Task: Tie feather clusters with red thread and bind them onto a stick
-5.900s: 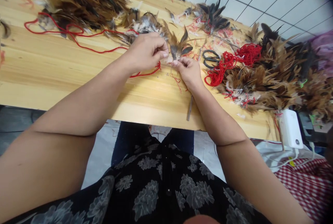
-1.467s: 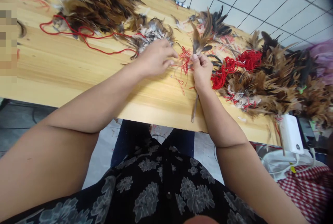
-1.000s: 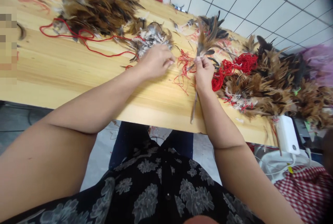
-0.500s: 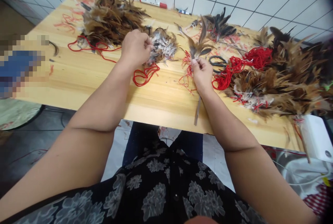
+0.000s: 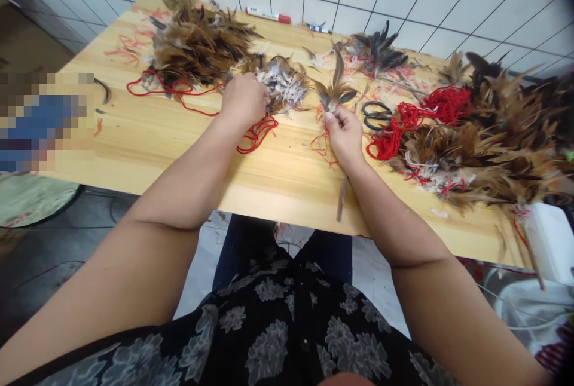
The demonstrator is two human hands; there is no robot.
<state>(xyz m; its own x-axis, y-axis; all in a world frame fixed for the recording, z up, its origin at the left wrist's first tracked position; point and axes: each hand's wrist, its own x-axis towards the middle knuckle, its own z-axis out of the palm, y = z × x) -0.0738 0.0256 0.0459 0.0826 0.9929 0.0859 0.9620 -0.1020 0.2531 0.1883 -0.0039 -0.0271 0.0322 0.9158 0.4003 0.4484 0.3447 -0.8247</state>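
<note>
My right hand (image 5: pixel 346 138) pinches a small bunch of feathers (image 5: pixel 334 94) by its base, their brown and dark tips pointing away from me. Loose red threads (image 5: pixel 323 146) lie beside that hand. Over on the left, my left hand (image 5: pixel 244 99) has its fingers curled at the edge of a pile of fluffy grey-white feathers (image 5: pixel 283 86). What those fingers hold, if anything, is hidden. A red cord (image 5: pixel 259 135) lies looped just below the left hand, and black-handled scissors (image 5: pixel 376 116) rest right of my right hand.
Big heaps of brown feathers lie at the left (image 5: pixel 197 45) and right (image 5: pixel 502 153). Tangled red yarn (image 5: pixel 410 117) is beside the scissors. Dark feathers (image 5: pixel 379 51) and a red-capped marker (image 5: pixel 268 14) sit near the tiled wall. A white box (image 5: pixel 553 242) stands at the right edge.
My left hand has shifted slightly right and downward against the grey-white feathers. The right hand still pinches its feather bunch. The whole view has shifted a little.
</note>
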